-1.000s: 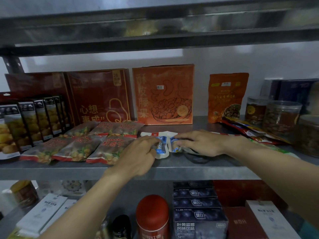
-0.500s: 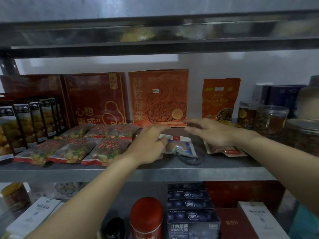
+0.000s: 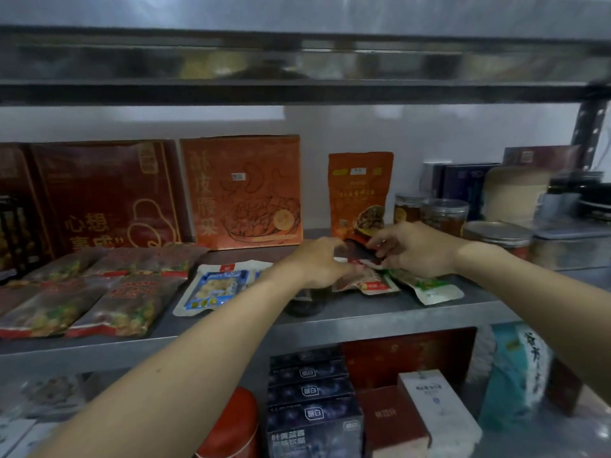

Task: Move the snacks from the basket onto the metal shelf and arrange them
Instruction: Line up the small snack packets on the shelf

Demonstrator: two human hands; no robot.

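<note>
Your left hand (image 3: 317, 262) and right hand (image 3: 410, 247) have left the blue-and-white packet (image 3: 215, 287), which now lies alone and flat on the metal shelf (image 3: 380, 312). Both hands have shifted right and now meet over the red-and-white packets (image 3: 367, 280) in front of the orange pouch (image 3: 358, 190), fingers pinching a dark packet (image 3: 358, 252) between them.

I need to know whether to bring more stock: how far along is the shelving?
Done: red snack packs lie in tidy rows on the metal shelf, a blue-and-white pack beside them. In hand: the left hand and right hand are sorting a loose pile of small packets. Left: a green packet lies askew. The basket is out of view.
</note>
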